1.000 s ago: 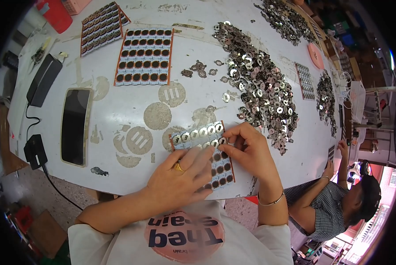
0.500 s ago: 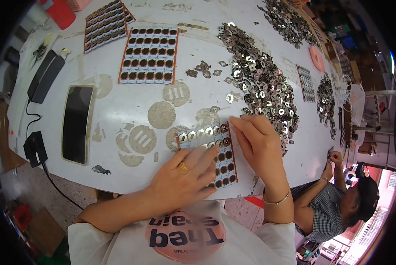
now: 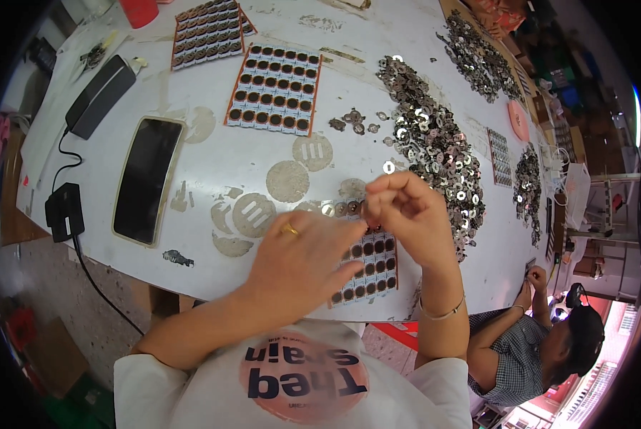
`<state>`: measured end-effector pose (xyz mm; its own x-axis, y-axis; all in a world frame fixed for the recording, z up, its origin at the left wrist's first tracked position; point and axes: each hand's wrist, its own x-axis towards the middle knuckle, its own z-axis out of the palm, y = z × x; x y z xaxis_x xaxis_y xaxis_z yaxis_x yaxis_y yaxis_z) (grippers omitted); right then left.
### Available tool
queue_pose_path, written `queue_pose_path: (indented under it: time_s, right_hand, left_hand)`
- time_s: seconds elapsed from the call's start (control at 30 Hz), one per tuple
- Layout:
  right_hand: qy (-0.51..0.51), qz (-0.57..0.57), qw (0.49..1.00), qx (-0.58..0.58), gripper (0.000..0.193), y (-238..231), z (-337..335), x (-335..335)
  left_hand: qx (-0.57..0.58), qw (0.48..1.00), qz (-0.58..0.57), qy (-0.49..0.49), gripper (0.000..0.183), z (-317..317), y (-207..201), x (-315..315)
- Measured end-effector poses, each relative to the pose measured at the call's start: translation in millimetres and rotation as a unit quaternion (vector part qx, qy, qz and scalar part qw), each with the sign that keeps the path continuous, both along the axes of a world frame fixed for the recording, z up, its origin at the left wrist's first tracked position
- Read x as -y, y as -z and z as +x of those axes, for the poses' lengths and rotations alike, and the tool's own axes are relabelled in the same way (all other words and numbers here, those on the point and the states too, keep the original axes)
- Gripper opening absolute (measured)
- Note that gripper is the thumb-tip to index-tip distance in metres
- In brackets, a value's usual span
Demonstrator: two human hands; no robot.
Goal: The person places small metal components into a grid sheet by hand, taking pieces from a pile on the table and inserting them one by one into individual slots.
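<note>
A card (image 3: pixel 364 274) with orange edges and rows of dark round pieces lies near the table's front edge, beneath my hands. Silvery slotted metal discs (image 3: pixel 328 210) sit along its top row, partly hidden. My left hand (image 3: pixel 299 250) reaches over the card's left side, slightly blurred, fingers stretched out and thumb apart. Above the card's upper right part, my right hand (image 3: pixel 410 214) has thumb and fingers pinched together. Whatever is between them is too small to make out. To its upper right spreads a large heap of loose slotted discs (image 3: pixel 442 146).
Another filled card (image 3: pixel 274 89) lies farther back, with stacked cards (image 3: pixel 207 36) behind it. On the left are a phone (image 3: pixel 147 180), a black case (image 3: pixel 100 96) and a cabled black adapter (image 3: pixel 64 212). A co-worker (image 3: pixel 528 350) sits at the right.
The view has shifted, moving the table's contents in the picture. My left hand has come off the second row, fingers now nearer my right hand. My right hand has moved over the card's top edge.
</note>
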<state>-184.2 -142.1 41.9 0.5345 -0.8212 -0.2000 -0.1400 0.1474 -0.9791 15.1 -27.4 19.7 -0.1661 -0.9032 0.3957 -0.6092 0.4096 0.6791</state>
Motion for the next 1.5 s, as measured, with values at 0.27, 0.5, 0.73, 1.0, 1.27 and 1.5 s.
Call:
queue_pose_path:
  time_s: [0.27,0.5,0.73,1.0,1.27,1.5]
  right_hand:
    - [-0.007,0.150,0.978,0.145,0.034,2,10,-53]
    - [0.014,0.107,0.994,0.029,0.021,11,-8,-56]
    - [-0.102,-0.145,0.962,-0.209,0.016,1,5,-64]
    - [-0.040,-0.161,0.954,-0.249,0.020,2,16,-70]
    - [-0.077,-0.220,0.950,-0.208,0.017,8,7,-65]
    - [0.069,-0.404,0.853,-0.323,0.023,1,-7,0]
  left_hand:
    - [-0.036,0.997,-0.072,-0.002,0.019,26,3,7]
    - [-0.079,0.994,0.069,0.036,0.046,29,11,2]
    - [0.106,0.989,0.079,0.066,0.074,21,15,-5]
    - [0.119,0.989,0.066,0.057,0.083,20,21,-8]
    - [0.133,0.988,0.061,0.055,0.077,17,21,-8]
    - [0.129,0.989,0.037,0.059,0.071,18,20,-7]
